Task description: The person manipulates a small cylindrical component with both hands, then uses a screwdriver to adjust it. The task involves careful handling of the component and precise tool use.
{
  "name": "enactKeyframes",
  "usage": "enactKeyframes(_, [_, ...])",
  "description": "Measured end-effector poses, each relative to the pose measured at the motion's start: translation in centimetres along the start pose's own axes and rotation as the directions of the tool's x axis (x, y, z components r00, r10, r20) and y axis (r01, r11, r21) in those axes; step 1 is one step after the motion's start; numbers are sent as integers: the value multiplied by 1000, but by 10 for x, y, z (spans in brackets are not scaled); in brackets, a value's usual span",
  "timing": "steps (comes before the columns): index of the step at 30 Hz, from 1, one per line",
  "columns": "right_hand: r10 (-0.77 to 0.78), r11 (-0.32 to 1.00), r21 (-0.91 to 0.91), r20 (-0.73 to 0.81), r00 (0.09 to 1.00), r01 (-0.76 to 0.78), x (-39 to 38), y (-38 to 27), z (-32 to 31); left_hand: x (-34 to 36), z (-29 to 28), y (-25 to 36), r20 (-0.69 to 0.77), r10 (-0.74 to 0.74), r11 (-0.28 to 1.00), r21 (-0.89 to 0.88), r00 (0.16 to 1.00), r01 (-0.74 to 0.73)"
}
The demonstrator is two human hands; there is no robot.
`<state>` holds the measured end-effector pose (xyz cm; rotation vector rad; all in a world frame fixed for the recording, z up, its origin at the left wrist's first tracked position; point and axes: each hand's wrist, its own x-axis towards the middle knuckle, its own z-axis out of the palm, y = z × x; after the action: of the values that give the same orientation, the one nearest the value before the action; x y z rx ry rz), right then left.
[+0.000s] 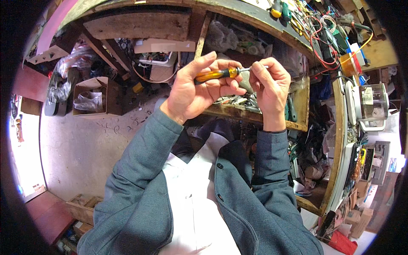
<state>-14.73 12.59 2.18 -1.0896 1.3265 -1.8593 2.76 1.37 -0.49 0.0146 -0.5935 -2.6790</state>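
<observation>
A screwdriver (216,75) with an amber and black handle lies across the palm and half-curled fingers of my left hand (191,87). Its thin metal shaft points right, toward my right hand (272,80). There, thumb and forefinger pinch together at the shaft's tip, and a bit of thin metal shows past them. Whether that is the tip itself or a separate small piece I cannot tell. Both hands are held up over an open wooden drawer (304,121) that holds several metal tools (238,101).
The workbench (250,17) runs along the far side, with screwdrivers (276,8) and tangled wires (316,38) at its right. A cardboard box (97,97) with plastic in it stands on the floor (72,148) at left. At right sits a clear-walled appliance (374,102).
</observation>
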Motion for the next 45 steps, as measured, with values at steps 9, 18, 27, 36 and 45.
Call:
enactKeyframes(9, [29,1000,-4,7,1000,-29,0,0,0,1,2,1,26,-5,999,-33,1000,6])
enactKeyframes(18, [24,1000,10,-10,1000,-24,0,1,0,1,1,0,33,-1,1000,16,999,1])
enactKeyframes(27, [-50,997,50,-82,995,55,2,2,-3,0,4,-1,39,-35,979,204,999,26])
enactKeyframes(36, [-79,995,49,-108,991,85,3,2,3,0,5,2,1,-45,986,160,999,44])
enactKeyframes(45, [-63,995,68,-146,987,74,4,1,-1,4,2,-1,42,-21,977,214,999,11])
